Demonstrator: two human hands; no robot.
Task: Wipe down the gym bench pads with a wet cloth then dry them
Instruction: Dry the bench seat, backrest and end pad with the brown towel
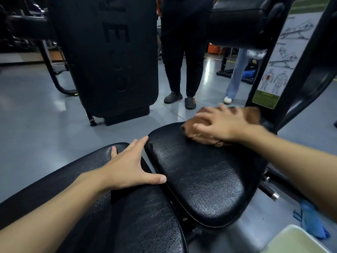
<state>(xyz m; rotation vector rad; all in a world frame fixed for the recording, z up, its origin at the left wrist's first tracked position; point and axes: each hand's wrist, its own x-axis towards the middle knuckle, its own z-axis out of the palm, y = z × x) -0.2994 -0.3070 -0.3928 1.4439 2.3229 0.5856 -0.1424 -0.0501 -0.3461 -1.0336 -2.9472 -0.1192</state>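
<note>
Nearest, on the long black vinyl back pad point(142, 216), my left hand point(127, 167) lies flat, fingers wide, bracing; my blurred right hand point(224, 125), fingers spread, seems to press the brown cloth point(252, 114) onto the far end of the black seat pad point(200, 179).

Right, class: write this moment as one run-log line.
step: wiping | right hand: presses brown cloth on far end of seat pad | left hand: rests flat on long pad
</note>
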